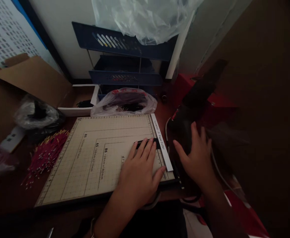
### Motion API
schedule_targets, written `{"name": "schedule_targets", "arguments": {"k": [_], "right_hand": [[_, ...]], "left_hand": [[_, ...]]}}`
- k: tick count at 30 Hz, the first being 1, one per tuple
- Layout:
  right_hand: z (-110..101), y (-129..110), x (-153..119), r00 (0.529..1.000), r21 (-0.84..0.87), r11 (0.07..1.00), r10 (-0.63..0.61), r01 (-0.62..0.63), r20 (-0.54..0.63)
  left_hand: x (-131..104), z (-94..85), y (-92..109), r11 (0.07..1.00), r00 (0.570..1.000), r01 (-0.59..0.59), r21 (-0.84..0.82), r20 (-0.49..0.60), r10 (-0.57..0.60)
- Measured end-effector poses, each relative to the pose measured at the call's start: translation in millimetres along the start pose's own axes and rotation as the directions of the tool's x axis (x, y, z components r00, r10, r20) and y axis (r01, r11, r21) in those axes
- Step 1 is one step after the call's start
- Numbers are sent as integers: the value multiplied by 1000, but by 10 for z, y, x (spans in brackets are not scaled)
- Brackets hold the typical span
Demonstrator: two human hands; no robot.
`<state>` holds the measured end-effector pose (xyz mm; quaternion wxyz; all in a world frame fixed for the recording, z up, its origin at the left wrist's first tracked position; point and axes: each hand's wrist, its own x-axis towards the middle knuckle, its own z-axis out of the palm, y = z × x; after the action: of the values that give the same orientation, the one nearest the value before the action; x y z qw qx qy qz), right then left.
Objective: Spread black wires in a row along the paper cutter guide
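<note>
A paper cutter (68, 178) with a cream, gridded board lies in front of me, with a white strip (162, 142) along its right side. My left hand (140, 172) rests flat on the board, fingers stretched over a small black piece (157, 142) that reaches toward the white strip. Most of that piece is hidden under the fingers, so its kind is unclear. Just right of the cutter, my right hand (197, 158) is held with thumb and fingers apart and nothing in it. Beyond it a dark, long shape (204, 86) slants upward; its kind is hard to make out in the shade.
A bundle of dark red strands with gold tips (48, 150) lies left of the board. Behind stand an open plastic bag (102, 107) with black items, a blue rack (125, 77) and a cardboard box (38, 79). A red box (184, 86) and a cable (218, 167) are at right.
</note>
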<state>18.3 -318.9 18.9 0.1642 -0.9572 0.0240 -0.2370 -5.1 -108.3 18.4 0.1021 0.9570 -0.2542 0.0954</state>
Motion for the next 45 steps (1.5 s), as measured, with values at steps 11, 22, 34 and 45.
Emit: {"name": "schedule_targets", "arguments": {"k": [11,22,34,45], "right_hand": [[-204,-422,804,778,428,861,-461,276,427],[-77,-463,974,653,318,922,-381,220,654],[28,-294,876,678,362,921,-356,140,644],[80,-308,848,785,259,932,-355,255,507]], "left_hand": [[66,-217,-222,998,998,39,-42,-40,-41],[872,-288,-888,889,978,0,-458,187,97],[716,-206,-861,858,987,-68,-508,93,134],[842,-253,-915,802,980,89,-591,195,35]]}}
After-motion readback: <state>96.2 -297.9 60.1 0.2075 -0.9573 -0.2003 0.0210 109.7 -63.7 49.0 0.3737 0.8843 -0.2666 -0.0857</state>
